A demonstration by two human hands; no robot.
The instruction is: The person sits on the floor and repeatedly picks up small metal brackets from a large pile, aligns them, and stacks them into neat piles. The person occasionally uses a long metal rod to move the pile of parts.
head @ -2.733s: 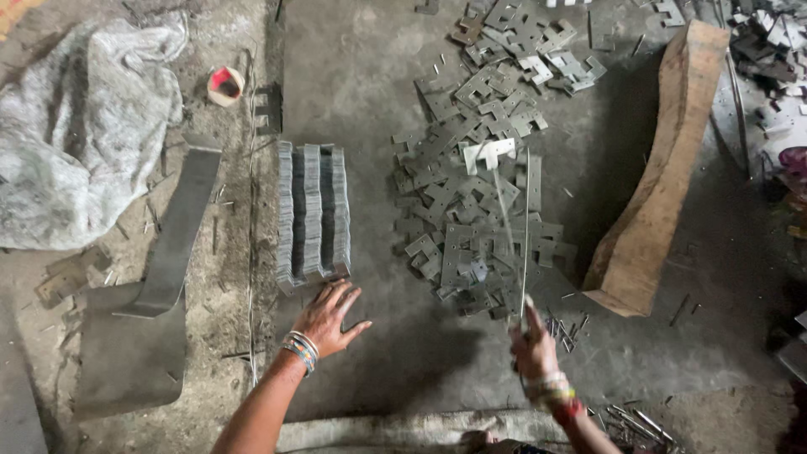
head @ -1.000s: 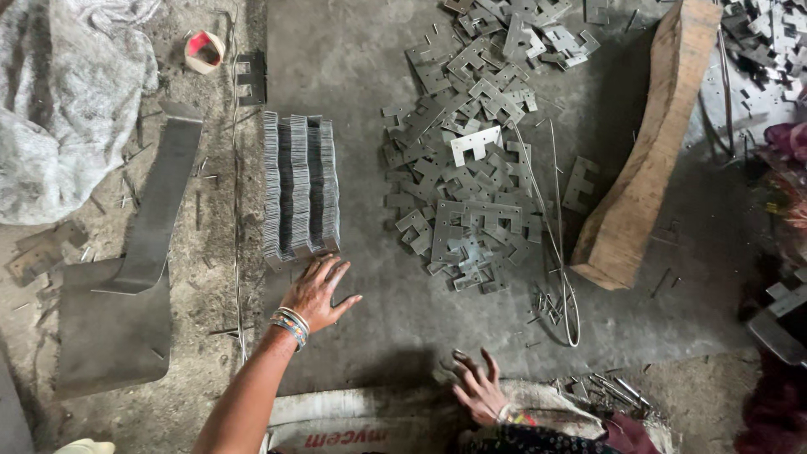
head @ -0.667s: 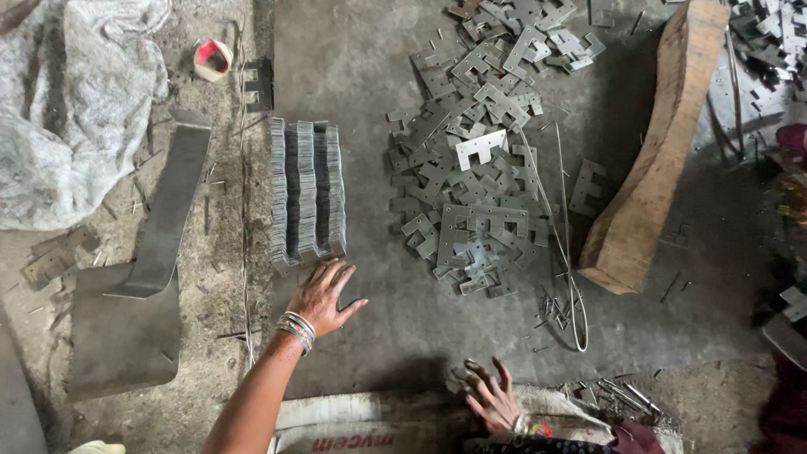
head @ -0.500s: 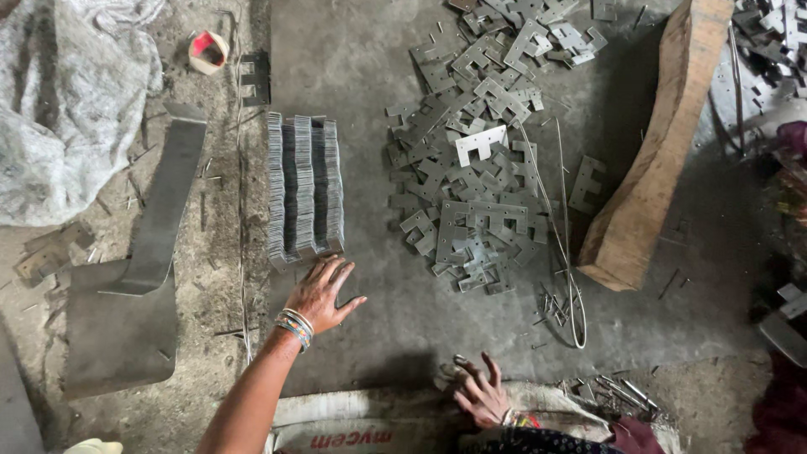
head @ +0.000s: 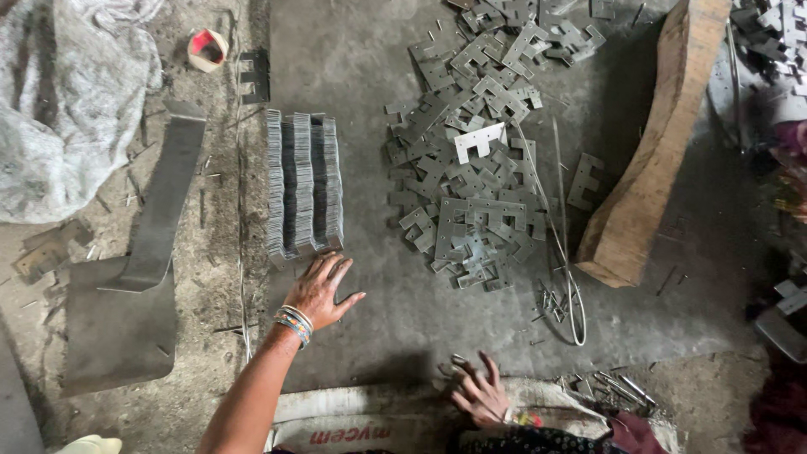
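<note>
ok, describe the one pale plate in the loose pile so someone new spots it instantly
Start at the curved wooden block on the right. Left of it lies a loose heap of dull grey notched metal plates. On the heap's upper middle rests a pale, near-white notched metal plate, far brighter than the dark plates around it.

head view | looks steeply down | close over floor [head: 378,319]
</note>
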